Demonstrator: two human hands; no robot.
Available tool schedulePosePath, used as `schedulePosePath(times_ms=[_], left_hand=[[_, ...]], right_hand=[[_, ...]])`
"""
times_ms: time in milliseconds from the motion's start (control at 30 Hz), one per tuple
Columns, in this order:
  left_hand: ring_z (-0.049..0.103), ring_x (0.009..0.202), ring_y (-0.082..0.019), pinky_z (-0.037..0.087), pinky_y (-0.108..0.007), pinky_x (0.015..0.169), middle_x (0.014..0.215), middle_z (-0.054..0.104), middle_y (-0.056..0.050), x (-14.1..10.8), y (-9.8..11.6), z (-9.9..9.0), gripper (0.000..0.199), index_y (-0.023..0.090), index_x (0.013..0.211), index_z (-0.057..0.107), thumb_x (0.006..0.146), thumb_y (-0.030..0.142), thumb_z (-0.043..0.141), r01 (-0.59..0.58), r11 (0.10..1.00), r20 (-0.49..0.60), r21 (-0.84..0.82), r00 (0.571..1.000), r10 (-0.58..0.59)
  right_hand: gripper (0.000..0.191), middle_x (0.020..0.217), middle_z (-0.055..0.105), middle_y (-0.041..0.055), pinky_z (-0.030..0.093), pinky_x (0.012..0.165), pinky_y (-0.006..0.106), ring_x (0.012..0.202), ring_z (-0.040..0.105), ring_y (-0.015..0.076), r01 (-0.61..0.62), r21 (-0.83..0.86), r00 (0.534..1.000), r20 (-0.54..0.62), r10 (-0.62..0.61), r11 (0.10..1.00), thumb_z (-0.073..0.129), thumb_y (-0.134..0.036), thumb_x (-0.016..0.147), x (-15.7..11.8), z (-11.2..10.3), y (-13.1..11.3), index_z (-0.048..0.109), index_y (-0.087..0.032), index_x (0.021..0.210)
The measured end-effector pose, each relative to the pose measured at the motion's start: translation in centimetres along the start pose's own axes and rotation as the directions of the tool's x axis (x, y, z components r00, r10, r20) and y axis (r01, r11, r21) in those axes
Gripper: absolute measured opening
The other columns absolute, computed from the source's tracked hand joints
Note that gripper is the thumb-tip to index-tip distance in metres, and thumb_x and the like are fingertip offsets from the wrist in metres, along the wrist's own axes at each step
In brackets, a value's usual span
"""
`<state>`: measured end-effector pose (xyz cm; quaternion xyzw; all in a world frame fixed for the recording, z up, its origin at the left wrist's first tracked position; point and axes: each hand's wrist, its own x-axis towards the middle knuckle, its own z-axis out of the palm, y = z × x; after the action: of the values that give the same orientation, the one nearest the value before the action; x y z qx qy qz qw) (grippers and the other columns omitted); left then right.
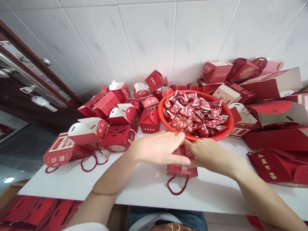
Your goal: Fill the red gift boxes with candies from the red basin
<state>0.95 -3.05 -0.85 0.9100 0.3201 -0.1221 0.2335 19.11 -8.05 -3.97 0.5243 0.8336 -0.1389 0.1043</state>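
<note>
A small red gift box point(183, 170) with a dark red cord handle lies on the white table, just in front of a red basket point(229, 123) of wrapped candies point(192, 112). Both my hands are over this box and partly cover it. My left hand point(161, 147) rests on its top from the left, fingers stretched and apart. From the right, my right hand point(204, 154) bends its fingers round the box's upper part and side. The fingertips of the two hands come close together near the basket's front rim.
Many red and white gift boxes point(117, 138) stand at the left and along the tiled wall. More boxes point(276, 166) crowd the right side. Below the table's front edge point(79, 197) at the left are further red boxes point(31, 210). A door with keys point(44, 102) is at the far left.
</note>
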Motion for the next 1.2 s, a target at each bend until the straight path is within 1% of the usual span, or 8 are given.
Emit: schedulePosePath(times_ms=[133,267,400,500,600,767,967,1200], left_hand=[[0.064,0.089,-0.020,0.043,-0.028,0.074,0.104,0.067,-0.004,-0.1,-1.5,-0.6,0.024,0.020,0.106,0.054,0.097,0.042,0.056,-0.128,0.992,0.018,-0.009,0.992,0.128],[0.063,0.102,-0.021,0.044,-0.028,0.086,0.117,0.066,-0.006,0.0,-2.1,0.2,0.028,0.019,0.113,0.059,0.096,0.042,0.055,-0.183,0.981,-0.016,-0.061,0.983,0.182],[0.061,0.106,-0.024,0.044,-0.031,0.088,0.118,0.064,-0.008,0.2,-1.4,1.8,0.039,0.019,0.114,0.060,0.095,0.053,0.053,-0.115,0.992,-0.100,-0.052,0.989,0.110],[0.062,0.100,-0.025,0.045,-0.032,0.082,0.112,0.064,-0.009,0.4,-0.8,3.3,0.046,0.019,0.109,0.060,0.094,0.062,0.050,-0.051,0.997,-0.159,-0.059,0.986,0.041],[0.063,0.100,-0.025,0.046,-0.033,0.083,0.112,0.064,-0.010,1.1,-0.8,5.0,0.046,0.019,0.103,0.059,0.094,0.063,0.049,-0.072,0.992,-0.270,-0.106,0.962,0.041],[0.063,0.109,-0.027,0.047,-0.034,0.089,0.118,0.066,-0.012,1.8,-1.4,7.5,0.046,0.018,0.114,0.058,0.094,0.059,0.053,-0.074,0.982,-0.405,-0.172,0.914,-0.002],[0.062,0.117,-0.028,0.047,-0.035,0.097,0.125,0.066,-0.011,1.3,-0.9,8.4,0.044,0.019,0.121,0.056,0.095,0.054,0.055,-0.042,0.985,-0.455,-0.166,0.890,-0.039],[0.063,0.114,-0.028,0.048,-0.035,0.094,0.121,0.068,-0.011,0.9,-0.2,8.7,0.039,0.020,0.115,0.057,0.095,0.054,0.055,0.000,0.986,-0.474,-0.169,0.877,-0.081]], right_hand=[[0.046,0.105,0.077,0.0147,0.049,0.068,0.034,0.096,0.075,0.0366,-0.021,0.076,0.999,-0.030,0.023,0.997,0.072,-0.055,0.091,0.0,1.1,0.7,0.065,-0.016,0.115],[0.046,0.107,0.077,0.0176,0.048,0.072,0.035,0.095,0.074,0.0375,-0.078,0.148,0.990,-0.103,0.094,0.986,0.062,-0.058,0.096,-0.8,3.4,1.1,0.060,-0.017,0.117],[0.046,0.096,0.078,0.0158,0.041,0.062,0.031,0.083,0.074,0.0366,-0.126,0.243,0.964,-0.200,0.177,0.962,0.048,-0.059,0.102,-1.4,5.7,1.0,0.053,-0.019,0.124],[0.040,0.092,0.077,0.0143,0.039,0.061,0.031,0.083,0.074,0.0379,-0.135,0.395,0.927,-0.272,0.257,0.908,0.047,-0.058,0.100,-1.5,6.9,0.9,0.052,-0.022,0.116],[0.034,0.086,0.076,0.0104,0.042,0.065,0.033,0.082,0.073,0.0367,-0.124,0.495,0.901,-0.307,0.307,0.860,0.043,-0.058,0.100,-1.6,7.9,0.9,0.049,-0.025,0.105],[0.033,0.078,0.070,0.0050,0.049,0.075,0.038,0.080,0.071,0.0325,-0.096,0.619,0.845,-0.363,0.392,0.780,0.032,-0.059,0.101,-1.6,9.5,0.4,0.042,-0.028,0.094],[0.041,0.097,0.072,0.0074,0.050,0.088,0.041,0.095,0.068,0.0285,-0.015,0.722,0.791,-0.415,0.450,0.692,0.032,-0.061,0.101,-1.1,10.7,0.0,0.049,-0.026,0.088],[0.054,0.118,0.074,0.0098,0.044,0.105,0.042,0.117,0.064,0.0286,0.117,0.785,0.766,-0.462,0.448,0.609,0.033,-0.062,0.101,-0.5,11.8,0.2,0.067,-0.021,0.111]])
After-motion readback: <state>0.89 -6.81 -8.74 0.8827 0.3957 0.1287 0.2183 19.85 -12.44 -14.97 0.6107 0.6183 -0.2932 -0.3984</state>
